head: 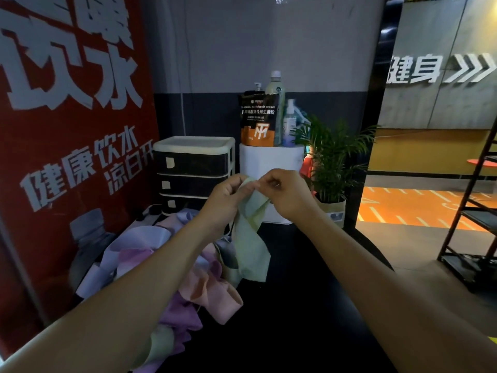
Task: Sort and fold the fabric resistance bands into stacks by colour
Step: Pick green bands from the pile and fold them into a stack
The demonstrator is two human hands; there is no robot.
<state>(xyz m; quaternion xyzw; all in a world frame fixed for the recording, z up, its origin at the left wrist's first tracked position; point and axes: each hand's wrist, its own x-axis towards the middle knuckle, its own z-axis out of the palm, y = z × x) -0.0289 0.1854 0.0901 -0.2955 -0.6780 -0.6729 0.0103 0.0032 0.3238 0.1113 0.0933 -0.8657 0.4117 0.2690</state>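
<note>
Above the dark table (309, 305), mid-frame, your left hand (228, 196) and right hand (285, 192) both pinched the pale green band's (254, 238) top edge, and its hanging tail could have snagged the unsorted pile (161, 267) at lower left.

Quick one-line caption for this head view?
Both hands pinch a pale green fabric band above the pastel band pile.
</note>
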